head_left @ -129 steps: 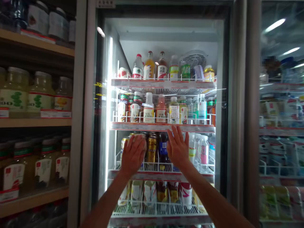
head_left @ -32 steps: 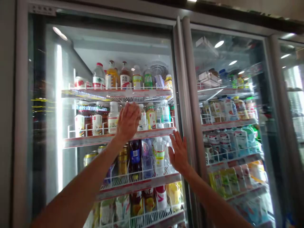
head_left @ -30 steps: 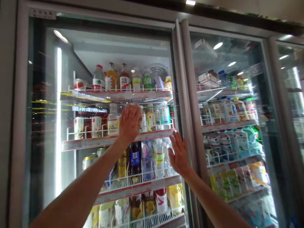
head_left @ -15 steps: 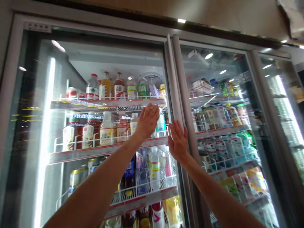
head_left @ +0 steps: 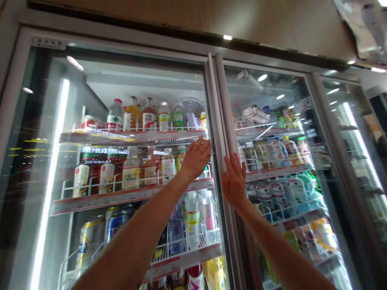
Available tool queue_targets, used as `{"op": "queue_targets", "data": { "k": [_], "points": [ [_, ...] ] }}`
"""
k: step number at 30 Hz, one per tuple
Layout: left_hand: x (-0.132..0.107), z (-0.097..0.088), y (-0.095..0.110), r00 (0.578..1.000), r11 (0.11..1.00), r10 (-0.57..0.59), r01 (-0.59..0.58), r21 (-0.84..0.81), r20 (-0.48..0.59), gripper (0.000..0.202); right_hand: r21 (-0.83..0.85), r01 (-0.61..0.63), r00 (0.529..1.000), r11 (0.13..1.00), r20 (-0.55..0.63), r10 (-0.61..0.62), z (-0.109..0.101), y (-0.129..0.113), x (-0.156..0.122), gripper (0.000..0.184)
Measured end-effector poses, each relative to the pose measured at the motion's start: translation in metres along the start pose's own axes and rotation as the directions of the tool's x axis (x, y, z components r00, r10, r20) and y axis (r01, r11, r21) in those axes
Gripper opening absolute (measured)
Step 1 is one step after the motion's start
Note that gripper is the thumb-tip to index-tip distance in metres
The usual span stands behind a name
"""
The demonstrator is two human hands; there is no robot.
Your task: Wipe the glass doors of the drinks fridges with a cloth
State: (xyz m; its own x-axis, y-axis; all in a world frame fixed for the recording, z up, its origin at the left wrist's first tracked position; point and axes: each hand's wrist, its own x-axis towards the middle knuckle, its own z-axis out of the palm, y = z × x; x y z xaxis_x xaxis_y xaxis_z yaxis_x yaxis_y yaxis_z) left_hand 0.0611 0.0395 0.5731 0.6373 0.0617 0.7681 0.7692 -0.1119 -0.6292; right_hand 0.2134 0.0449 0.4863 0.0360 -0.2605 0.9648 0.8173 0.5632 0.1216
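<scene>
My left hand [head_left: 198, 158] is raised in front of the left glass door [head_left: 145, 86], near the door's right edge, its back to me and its fingers stretched out. Just beside it, my right hand [head_left: 234, 179] lies over the upright metal door frames [head_left: 223, 117] where two doors meet, palm forward and fingers extended. Neither hand holds anything. Whether the left fingertips touch the glass, I cannot tell. Behind the glass, a row of bottles [head_left: 132, 171] stands on the middle shelf, partly covered by my left hand.
More bottles [head_left: 149, 114] line the top shelf, with cans [head_left: 90, 237] and clear bottles [head_left: 192, 217] lower down. Packed shelves show through the right glass door [head_left: 266, 94]. A wooden panel [head_left: 181, 16] runs above the fridge, and a bright light strip [head_left: 50, 181] stands inside at left.
Both hands have shifted to the right relative to the door frames, the left one closer to its door's edge. The doors look the same, and the view has moved slightly.
</scene>
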Motion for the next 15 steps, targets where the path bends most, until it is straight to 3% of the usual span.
{"op": "queue_targets", "data": {
  "k": [2, 4, 6, 8, 10, 11, 13, 14, 15],
  "points": [
    [-0.013, 0.005, 0.014, 0.990, 0.990, 0.139, -0.139, -0.017, 0.000, 0.036, -0.005, -0.008, 1.000, 1.000, -0.015, 0.008, 0.001, 0.005, -0.001, 0.056],
    [-0.029, 0.009, 0.025, 0.941, 0.941, 0.338, -0.337, -0.043, 0.027, 0.035, -0.002, -0.007, 1.000, 1.000, -0.020, 0.007, 0.001, 0.007, 0.000, 0.056],
    [-0.034, 0.008, 0.021, 0.913, 0.915, 0.404, -0.401, -0.047, 0.060, 0.035, 0.001, -0.003, 1.000, 1.000, -0.017, 0.003, 0.003, 0.006, 0.003, 0.057],
    [-0.021, 0.001, -0.001, 0.955, 0.959, 0.283, -0.283, -0.012, 0.088, 0.037, 0.005, 0.002, 1.000, 1.000, -0.017, -0.002, 0.004, 0.003, 0.007, 0.057],
    [0.002, -0.010, -0.035, 0.997, 0.999, 0.023, -0.026, 0.048, 0.073, 0.040, 0.008, 0.008, 1.000, 1.000, -0.022, -0.008, 0.005, 0.000, 0.013, 0.057],
    [0.013, -0.016, -0.052, 0.991, 0.990, -0.125, 0.122, 0.074, 0.037, 0.041, 0.008, 0.014, 1.000, 1.000, -0.021, -0.014, 0.006, -0.001, 0.016, 0.057],
    [0.030, -0.022, -0.075, 0.937, 0.933, -0.344, 0.349, 0.089, -0.060, 0.043, 0.005, 0.023, 1.000, 1.000, -0.014, -0.023, 0.008, -0.003, 0.023, 0.057],
    [0.034, -0.023, -0.077, 0.917, 0.915, -0.387, 0.394, 0.083, -0.093, 0.043, 0.001, 0.022, 1.000, 1.000, -0.015, -0.022, 0.010, -0.004, 0.028, 0.057],
    [0.036, -0.022, -0.074, 0.927, 0.926, -0.363, 0.370, 0.073, -0.098, 0.043, -0.001, 0.018, 1.000, 1.000, -0.019, -0.018, 0.012, -0.004, 0.032, 0.056]
  ]
}}
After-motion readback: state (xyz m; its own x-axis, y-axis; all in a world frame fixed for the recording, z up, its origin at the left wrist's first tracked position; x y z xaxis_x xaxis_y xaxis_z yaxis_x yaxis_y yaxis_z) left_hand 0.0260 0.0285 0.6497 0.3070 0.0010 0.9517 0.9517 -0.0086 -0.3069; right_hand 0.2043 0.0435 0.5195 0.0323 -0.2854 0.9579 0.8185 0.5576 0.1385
